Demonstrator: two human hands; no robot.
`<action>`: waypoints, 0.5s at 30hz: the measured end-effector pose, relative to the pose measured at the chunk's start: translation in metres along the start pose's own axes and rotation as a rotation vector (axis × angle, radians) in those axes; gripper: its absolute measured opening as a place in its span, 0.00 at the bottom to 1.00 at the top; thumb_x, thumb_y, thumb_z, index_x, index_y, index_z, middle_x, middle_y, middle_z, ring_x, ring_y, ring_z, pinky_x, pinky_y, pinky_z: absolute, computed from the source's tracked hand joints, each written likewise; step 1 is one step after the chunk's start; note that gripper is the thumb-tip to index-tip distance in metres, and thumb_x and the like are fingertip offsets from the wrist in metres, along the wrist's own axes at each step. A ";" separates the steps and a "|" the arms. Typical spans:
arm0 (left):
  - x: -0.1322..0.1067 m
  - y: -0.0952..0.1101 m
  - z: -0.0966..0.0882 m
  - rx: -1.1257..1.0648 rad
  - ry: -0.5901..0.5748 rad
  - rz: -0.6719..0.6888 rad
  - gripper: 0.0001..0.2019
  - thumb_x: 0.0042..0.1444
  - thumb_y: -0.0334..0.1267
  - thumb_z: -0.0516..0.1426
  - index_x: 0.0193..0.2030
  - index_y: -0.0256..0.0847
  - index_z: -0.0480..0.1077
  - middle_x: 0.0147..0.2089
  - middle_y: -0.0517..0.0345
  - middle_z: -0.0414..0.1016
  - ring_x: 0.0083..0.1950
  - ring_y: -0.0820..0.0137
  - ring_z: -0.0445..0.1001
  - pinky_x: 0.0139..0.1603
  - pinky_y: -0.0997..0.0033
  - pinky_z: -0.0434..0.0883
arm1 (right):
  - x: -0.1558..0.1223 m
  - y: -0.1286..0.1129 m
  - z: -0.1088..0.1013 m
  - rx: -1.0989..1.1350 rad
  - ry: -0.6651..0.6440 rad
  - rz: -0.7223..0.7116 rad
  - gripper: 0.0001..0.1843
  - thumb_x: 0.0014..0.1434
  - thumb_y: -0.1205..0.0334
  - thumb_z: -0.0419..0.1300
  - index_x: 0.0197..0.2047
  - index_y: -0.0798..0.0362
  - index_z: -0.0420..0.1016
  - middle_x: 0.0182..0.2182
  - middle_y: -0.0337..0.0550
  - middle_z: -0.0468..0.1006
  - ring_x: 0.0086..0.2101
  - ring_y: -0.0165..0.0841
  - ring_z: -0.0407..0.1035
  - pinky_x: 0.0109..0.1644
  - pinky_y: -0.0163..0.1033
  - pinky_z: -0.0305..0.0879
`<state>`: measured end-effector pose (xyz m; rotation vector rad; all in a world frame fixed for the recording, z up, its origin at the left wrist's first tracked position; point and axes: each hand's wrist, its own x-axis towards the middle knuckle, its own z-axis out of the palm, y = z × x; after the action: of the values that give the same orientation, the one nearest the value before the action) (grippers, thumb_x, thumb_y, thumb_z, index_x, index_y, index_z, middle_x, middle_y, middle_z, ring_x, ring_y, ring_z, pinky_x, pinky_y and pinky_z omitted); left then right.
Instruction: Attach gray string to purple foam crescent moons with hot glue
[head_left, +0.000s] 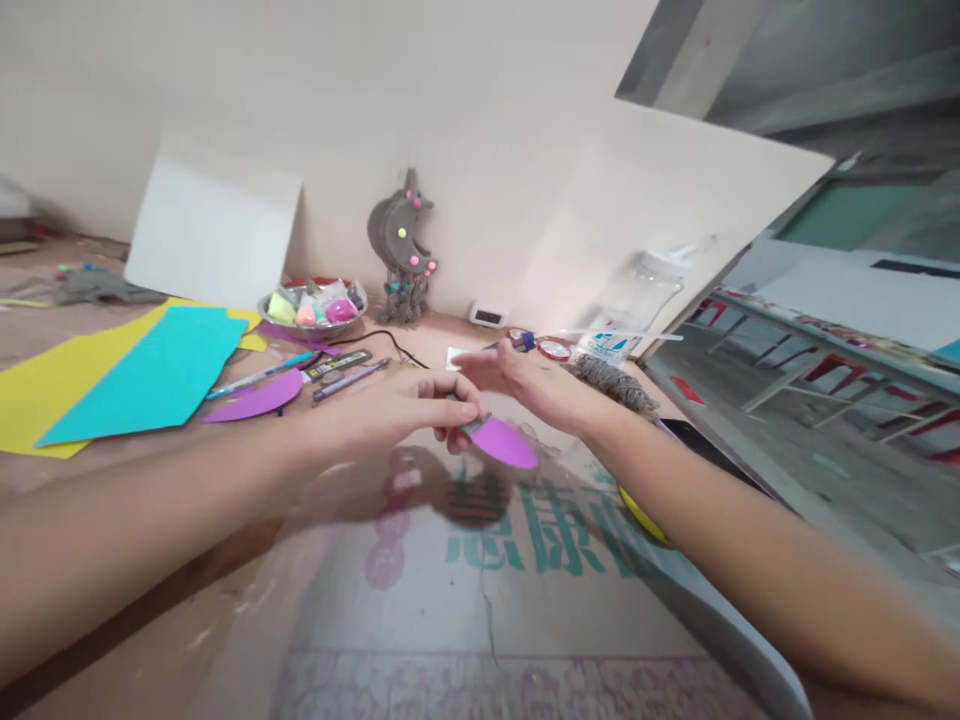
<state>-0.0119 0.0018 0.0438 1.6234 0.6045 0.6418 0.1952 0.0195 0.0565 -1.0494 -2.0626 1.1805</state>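
My left hand is pinched on a purple oval piece of paper or foam, whose rounded end points right and down. Something grey, perhaps yarn, shows at the piece's edge by my fingertips. Close behind it, my right hand is stretched out with its fingers extended, and I see nothing held in it. A thin loose strand hangs near the purple piece. Below both hands lies a printed plastic sheet. To the right of my right hand rests a bundle of grey yarn.
On the left lie blue and yellow sheets, a purple cutout, a pen and a cutter. Behind are a bowl, a grey moon ornament, a small clock and a clear jar.
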 end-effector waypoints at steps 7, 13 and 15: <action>-0.012 0.037 -0.013 0.299 0.197 0.117 0.16 0.54 0.36 0.56 0.51 0.42 0.66 0.28 0.64 0.66 0.29 0.76 0.66 0.28 0.77 0.64 | -0.042 -0.033 0.002 -0.215 -0.057 -0.015 0.16 0.56 0.49 0.59 0.33 0.55 0.75 0.27 0.37 0.73 0.27 0.27 0.66 0.33 0.34 0.63; -0.008 0.028 -0.020 0.339 0.090 0.078 0.17 0.55 0.45 0.56 0.48 0.39 0.70 0.35 0.58 0.75 0.35 0.72 0.72 0.37 0.73 0.68 | -0.050 -0.042 0.016 -0.521 0.079 -0.031 0.12 0.58 0.58 0.58 0.25 0.53 0.72 0.23 0.37 0.73 0.27 0.28 0.66 0.31 0.34 0.62; -0.008 0.026 -0.020 0.385 0.093 0.063 0.15 0.55 0.45 0.56 0.44 0.38 0.71 0.36 0.57 0.76 0.36 0.71 0.73 0.38 0.72 0.69 | -0.051 -0.039 0.014 -0.533 0.083 -0.014 0.12 0.58 0.58 0.57 0.26 0.53 0.73 0.24 0.38 0.74 0.27 0.29 0.67 0.32 0.35 0.63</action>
<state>-0.0307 0.0064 0.0712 1.9852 0.7834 0.6784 0.1991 -0.0411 0.0804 -1.2871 -2.3710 0.5696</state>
